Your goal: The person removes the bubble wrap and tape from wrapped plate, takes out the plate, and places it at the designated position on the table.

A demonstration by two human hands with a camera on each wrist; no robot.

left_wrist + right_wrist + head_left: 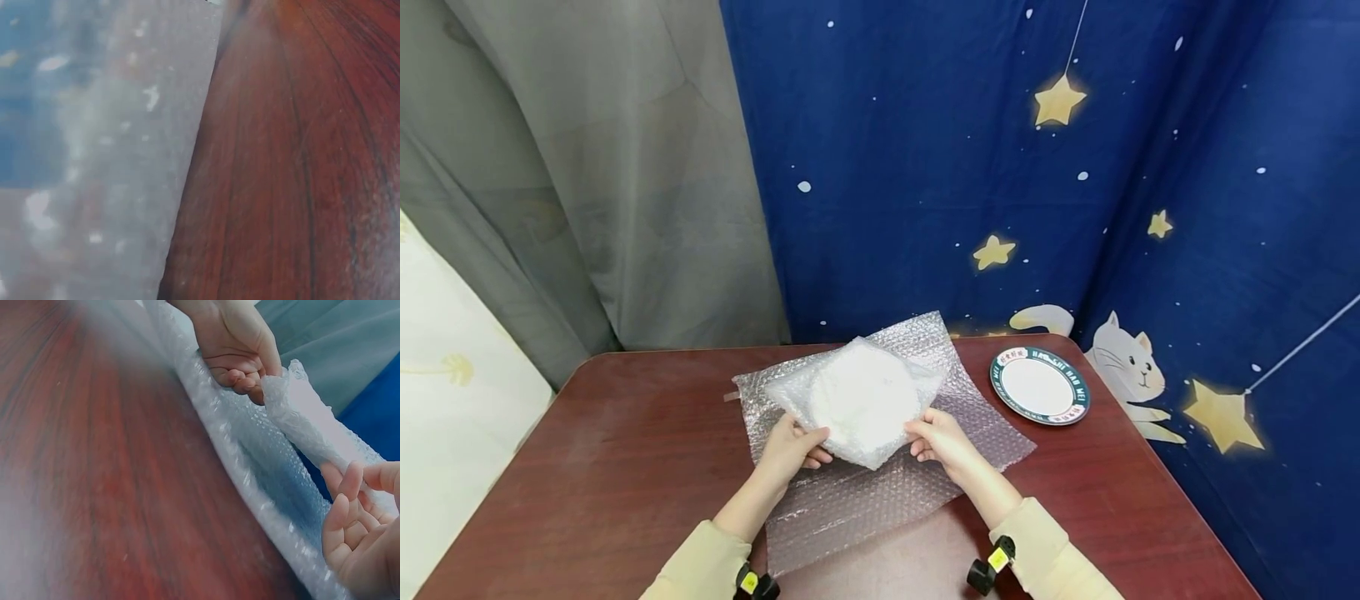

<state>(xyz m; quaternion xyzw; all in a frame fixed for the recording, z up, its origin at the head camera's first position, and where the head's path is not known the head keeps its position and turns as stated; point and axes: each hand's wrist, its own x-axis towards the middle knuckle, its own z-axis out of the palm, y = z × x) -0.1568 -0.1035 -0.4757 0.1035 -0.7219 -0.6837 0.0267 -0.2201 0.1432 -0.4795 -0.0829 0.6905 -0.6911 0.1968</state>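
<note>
Both hands hold a bubble-wrapped bundle (865,398), tilted up over the table, with a bright white, plate-like round shape showing in it. My left hand (793,446) pinches its lower left edge, thumb on the near face. At the lower right edge, my right hand (943,442) grips it the same way. In the right wrist view the bundle (312,422) looks thin from the side, between the left hand (234,347) and the right hand (362,531). Beneath it a loose bubble wrap sheet (850,521) lies spread out; its edge fills much of the left wrist view.
A round plate (1037,387) with a dark green patterned rim and white centre lies at the back right of the reddish-brown table (625,467). Behind the table hang a grey curtain (647,183) and a blue starry curtain (925,167).
</note>
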